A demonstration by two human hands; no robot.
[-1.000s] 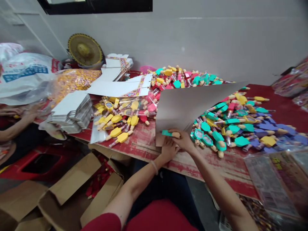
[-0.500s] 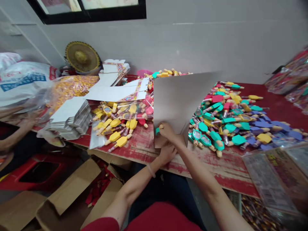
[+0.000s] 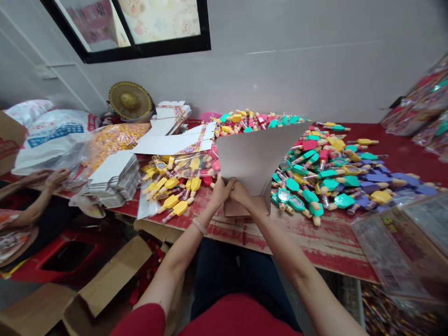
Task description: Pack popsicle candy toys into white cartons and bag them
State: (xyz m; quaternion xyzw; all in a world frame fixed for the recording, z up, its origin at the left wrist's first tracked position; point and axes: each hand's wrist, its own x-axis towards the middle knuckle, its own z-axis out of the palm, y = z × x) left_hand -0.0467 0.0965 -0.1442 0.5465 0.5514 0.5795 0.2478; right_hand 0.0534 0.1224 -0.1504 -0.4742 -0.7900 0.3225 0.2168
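Observation:
My left hand (image 3: 221,192) and my right hand (image 3: 243,193) meet at the middle of the table, both gripping a grey-backed cardboard box blank (image 3: 252,154). The blank stands up, fanning away from me, with its folded lower part (image 3: 247,207) resting on the table. Just right of my right hand lies a heap of small plastic toys with clear tubes (image 3: 325,177) in teal, purple, yellow and pink. Left of my left hand, yellow toys fill a clear plastic bag (image 3: 171,186). The teal-ended piece is hidden.
The worn red table (image 3: 297,235) holds a stack of flat cartons (image 3: 115,179) and printed blanks (image 3: 171,144). A co-worker's hands (image 3: 52,177) are at the left. An open cardboard box (image 3: 112,280) and a red stool (image 3: 66,256) are below the table edge.
My hands have come together at the blank's near edge, and my left hand has risen onto it. The teal-ended piece no longer shows. The blank looks narrower, and the view has tilted upward.

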